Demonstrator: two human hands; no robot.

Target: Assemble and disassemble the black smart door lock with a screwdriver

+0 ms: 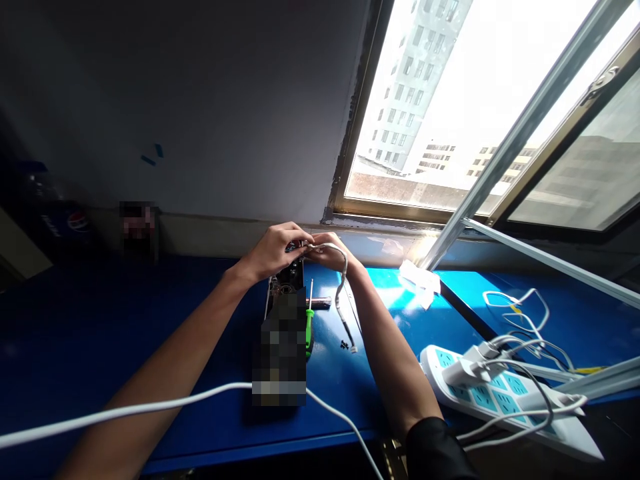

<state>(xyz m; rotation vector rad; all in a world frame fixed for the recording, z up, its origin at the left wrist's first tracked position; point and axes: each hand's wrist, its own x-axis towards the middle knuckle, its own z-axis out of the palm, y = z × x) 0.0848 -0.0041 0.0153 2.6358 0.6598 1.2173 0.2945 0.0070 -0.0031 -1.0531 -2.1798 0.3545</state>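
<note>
Blue table under everything, power strip off to my right. Device sits mid-table, innards exposed at the far end, near end blurred out. Hands meet over that far end: left hand looks pinched on the pale cable, no gap I can see at the tips; right hand curled alongside, fingertips hidden, so can't say what they grip. Risk: cable trails beside my right forearm; a nudge could tug its wires. Green screwdriver hugs the device; a shove could roll it. Small loose screws lie by the cable's free end; one swing scatters them.
</note>
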